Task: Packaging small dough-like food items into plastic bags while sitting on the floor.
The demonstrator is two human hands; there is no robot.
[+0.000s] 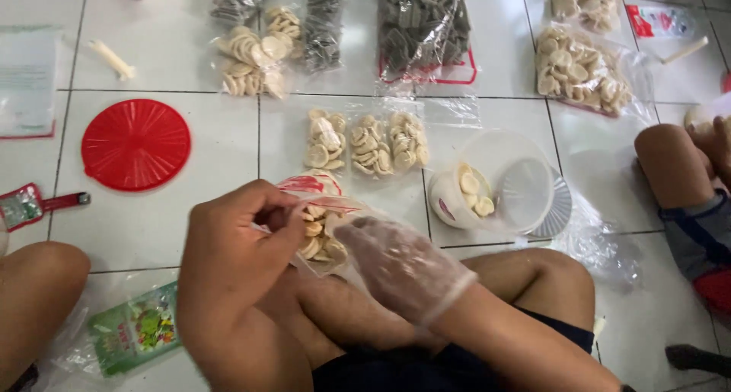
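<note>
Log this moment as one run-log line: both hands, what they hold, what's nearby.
left hand: pinches bag mouth | right hand: gloved, at small bag of pale chips | nearby: white bowl with chips, red lid, filled bags

On the white tiled floor [152,224] ahead of you: a round red lid [135,144], a small white bowl [451,201] holding pale crackers, filled clear bags [582,70], and a green packet [135,332].

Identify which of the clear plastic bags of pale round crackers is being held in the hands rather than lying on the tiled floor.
The small clear bag with the red zip strip, pinched by the bare left hand and the gloved right hand; the others lie on the white tiled floor.
</note>
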